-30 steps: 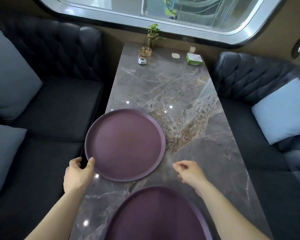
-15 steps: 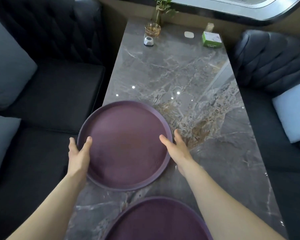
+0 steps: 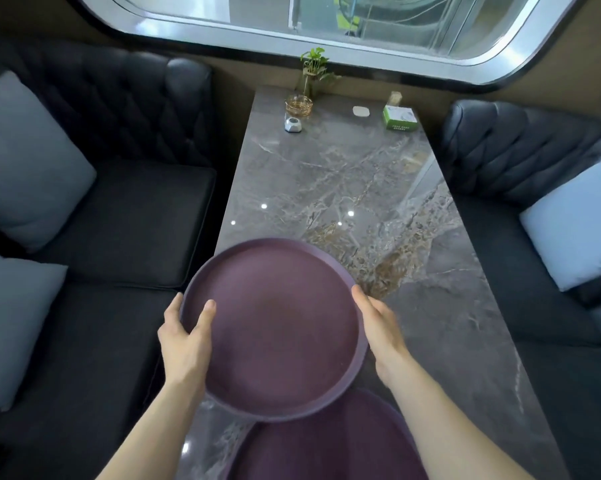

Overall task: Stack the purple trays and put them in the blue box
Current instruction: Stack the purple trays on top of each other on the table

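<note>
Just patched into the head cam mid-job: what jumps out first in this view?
The round purple tray at centre, gripped on opposite rims by the left hand and right hand, its near edge overlapping a second purple tray lying at the bottom edge. Both sit over the long marble table, which runs to a big curved window between dark sofas. No blue box is in view.

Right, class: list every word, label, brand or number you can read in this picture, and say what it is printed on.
Green box at the far end of the table: white print along its front edge, too small and blurred to read.
Purple trays, held one and lower one: no text.
Nothing else carries readable writing.
</note>
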The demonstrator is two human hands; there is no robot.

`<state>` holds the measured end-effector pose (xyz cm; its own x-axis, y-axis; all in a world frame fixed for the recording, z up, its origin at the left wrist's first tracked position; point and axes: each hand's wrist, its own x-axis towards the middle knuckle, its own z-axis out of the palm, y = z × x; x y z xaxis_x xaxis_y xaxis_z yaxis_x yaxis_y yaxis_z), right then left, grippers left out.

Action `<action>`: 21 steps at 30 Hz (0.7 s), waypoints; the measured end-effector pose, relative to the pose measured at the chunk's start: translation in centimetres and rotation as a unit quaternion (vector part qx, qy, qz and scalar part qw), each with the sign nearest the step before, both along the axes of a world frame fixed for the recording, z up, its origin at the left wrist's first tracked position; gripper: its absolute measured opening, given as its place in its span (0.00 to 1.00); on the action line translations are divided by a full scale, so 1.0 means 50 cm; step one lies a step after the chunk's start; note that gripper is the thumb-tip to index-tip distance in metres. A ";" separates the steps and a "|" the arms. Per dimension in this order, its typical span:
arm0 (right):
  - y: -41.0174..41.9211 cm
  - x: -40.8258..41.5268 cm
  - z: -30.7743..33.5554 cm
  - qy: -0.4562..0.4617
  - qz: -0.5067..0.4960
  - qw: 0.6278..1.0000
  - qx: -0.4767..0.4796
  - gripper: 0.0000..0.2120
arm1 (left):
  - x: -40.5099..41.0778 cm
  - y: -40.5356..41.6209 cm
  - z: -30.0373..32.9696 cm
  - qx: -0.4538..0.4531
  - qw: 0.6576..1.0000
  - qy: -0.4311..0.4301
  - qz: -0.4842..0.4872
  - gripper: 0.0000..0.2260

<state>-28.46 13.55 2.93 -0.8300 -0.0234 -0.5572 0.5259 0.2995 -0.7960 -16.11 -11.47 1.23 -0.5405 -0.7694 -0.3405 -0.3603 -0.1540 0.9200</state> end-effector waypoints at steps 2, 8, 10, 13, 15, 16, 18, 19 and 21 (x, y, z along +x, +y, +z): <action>0.033 0.049 0.023 0.020 -0.014 0.999 0.022 0.38 | 0.031 0.029 0.025 -0.023 1.000 -0.003 -0.022 0.32; 0.142 0.216 0.065 0.055 -0.053 0.995 0.068 0.35 | 0.142 0.138 0.067 -0.054 0.995 0.004 -0.083 0.31; 0.179 0.270 0.067 0.057 -0.069 0.993 0.077 0.36 | 0.176 0.169 0.062 -0.058 0.993 0.006 -0.103 0.31; 0.226 0.346 0.057 0.053 -0.089 0.988 0.112 0.35 | 0.226 0.212 0.049 -0.050 0.991 -0.007 -0.127 0.30; 0.249 0.394 0.042 0.052 -0.097 0.984 0.143 0.34 | 0.260 0.236 0.036 -0.056 0.988 -0.014 -0.140 0.29; 0.256 0.417 0.034 0.053 -0.106 0.981 0.154 0.33 | 0.277 0.245 0.030 -0.059 0.988 -0.019 -0.145 0.29; 0.267 0.461 0.017 0.048 -0.122 0.977 0.167 0.31 | 0.307 0.259 0.018 -0.059 0.986 -0.030 -0.153 0.28; 0.271 0.480 0.009 0.043 -0.127 0.976 0.171 0.31 | 0.321 0.265 0.010 -0.059 0.985 -0.036 -0.156 0.28; 0.279 0.513 -0.006 0.031 -0.128 0.976 0.175 0.31 | 0.347 0.272 -0.007 -0.058 0.984 -0.047 -0.165 0.27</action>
<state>-2.80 27.52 2.64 -0.8163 0.3719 -0.4420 0.5731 0.4248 -0.7008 1.23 2.13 0.88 -0.7369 -0.5946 -0.3217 -0.4579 0.0888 0.8846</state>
